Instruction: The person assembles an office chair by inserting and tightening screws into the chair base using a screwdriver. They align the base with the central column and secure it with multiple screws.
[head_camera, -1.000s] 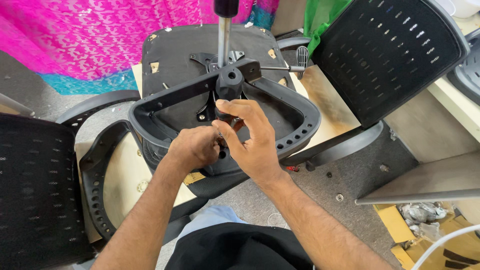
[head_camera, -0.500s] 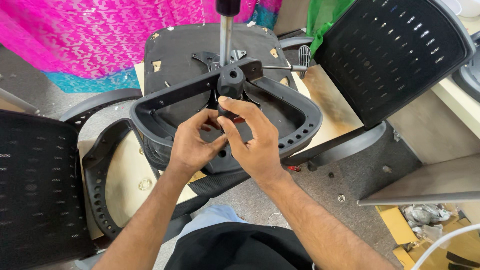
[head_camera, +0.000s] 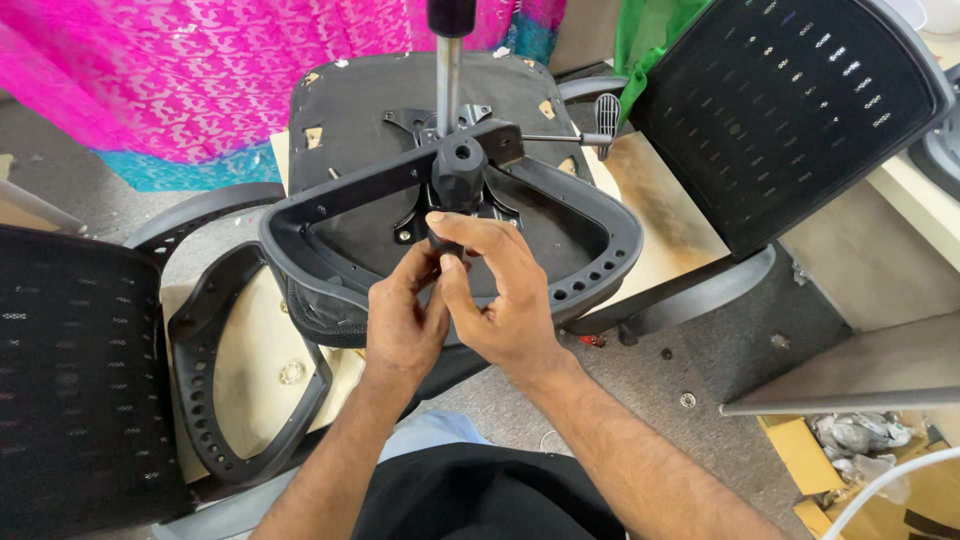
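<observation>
Fingers (head_camera: 440, 262) of both hands meet at frame centre, pinched shut round a small dark part (head_camera: 446, 247) just below the hub; can't tell what the part is, mostly hidden. Left hand (head_camera: 402, 325) curls in from lower left, right hand (head_camera: 505, 300) from lower right w/ forefinger tip up top touching the hub (head_camera: 458, 172). Hub sits mid crossbar of a black plastic frame (head_camera: 600, 215), centre, lying on an upturned seat (head_camera: 370, 110) w/ chrome post (head_camera: 449, 85) rising to top edge. Mesh backrest (head_camera: 790, 110) upper right, another (head_camera: 70, 370) at left. Armrest loop (head_camera: 205, 400) lower left. Pink fabric (head_camera: 180, 70) upper left.
</observation>
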